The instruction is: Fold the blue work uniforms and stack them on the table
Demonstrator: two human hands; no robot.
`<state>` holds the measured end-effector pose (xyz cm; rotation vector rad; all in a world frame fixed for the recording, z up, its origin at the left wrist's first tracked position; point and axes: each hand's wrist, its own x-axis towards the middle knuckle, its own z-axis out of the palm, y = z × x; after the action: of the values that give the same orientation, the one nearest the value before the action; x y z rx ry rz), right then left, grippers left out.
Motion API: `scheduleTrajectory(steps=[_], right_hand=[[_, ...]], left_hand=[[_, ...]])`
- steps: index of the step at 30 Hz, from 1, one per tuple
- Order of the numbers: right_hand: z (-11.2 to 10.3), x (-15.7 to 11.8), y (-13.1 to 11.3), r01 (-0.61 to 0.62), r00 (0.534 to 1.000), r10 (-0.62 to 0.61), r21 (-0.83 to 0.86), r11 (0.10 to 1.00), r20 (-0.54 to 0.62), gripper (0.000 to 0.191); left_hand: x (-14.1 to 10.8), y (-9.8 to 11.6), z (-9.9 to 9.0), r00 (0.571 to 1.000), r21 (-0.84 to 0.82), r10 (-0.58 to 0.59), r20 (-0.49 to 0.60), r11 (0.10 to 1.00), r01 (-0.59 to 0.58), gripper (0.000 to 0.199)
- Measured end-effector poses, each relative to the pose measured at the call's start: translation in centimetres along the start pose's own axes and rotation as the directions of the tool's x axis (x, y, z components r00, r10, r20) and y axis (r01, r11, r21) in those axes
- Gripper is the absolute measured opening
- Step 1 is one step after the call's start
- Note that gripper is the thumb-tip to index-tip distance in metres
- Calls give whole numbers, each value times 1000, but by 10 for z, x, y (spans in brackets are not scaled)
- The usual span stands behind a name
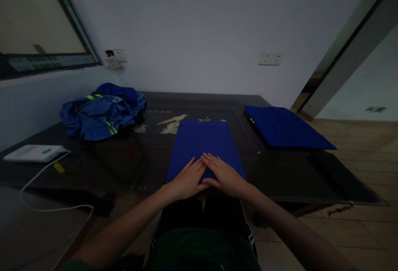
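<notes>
Our left hand (185, 181) and right hand (226, 176) rest flat, each grip open and unclosed, fingertips meeting on the folded blue cloth (203, 138). It lies on the worktop (267, 171) towards twelve o'clock, its long axis apparently twelve-to-six, both hands equally near.

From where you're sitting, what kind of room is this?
It looks like a room in a home, though I can't be sure. There's a dark table with a picture of a bird on it, a pile of blue clothes, and plug sockets on the wall.
</notes>
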<state>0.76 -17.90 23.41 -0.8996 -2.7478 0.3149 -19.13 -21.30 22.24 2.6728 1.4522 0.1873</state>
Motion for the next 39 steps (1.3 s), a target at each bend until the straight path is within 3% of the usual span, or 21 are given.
scheduleTrajectory(steps=[6, 10, 14, 31, 35, 39], right_hand=[[10, -7, 7, -32, 997, 39, -119, 992, 60, 82], [7, -17, 18, -50, 996, 62, -168, 984, 69, 71], [3, -22, 22, -84, 993, 99, -193, 978, 70, 60], [5, -24, 23, -93, 994, 101, -210, 973, 29, 61], [3, -26, 26, -116, 990, 130, -215, 970, 49, 61], [0, -31, 31, -182, 980, 195, -207, 961, 44, 60]], left_hand=[[-1, -6, 5, 1000, -16, 0, -6, 1000, 0, 83], [-6, -14, 2, 1000, -10, -17, -10, 1000, 17, 85], [-7, -16, 2, 999, -40, -34, -19, 999, 33, 73], [-6, -10, 5, 994, 37, -76, -76, 996, 79, 73], [-16, -16, 3, 985, 46, -136, -110, 989, 142, 69], [-39, -32, -3, 974, 25, -216, -71, 976, 218, 64]])
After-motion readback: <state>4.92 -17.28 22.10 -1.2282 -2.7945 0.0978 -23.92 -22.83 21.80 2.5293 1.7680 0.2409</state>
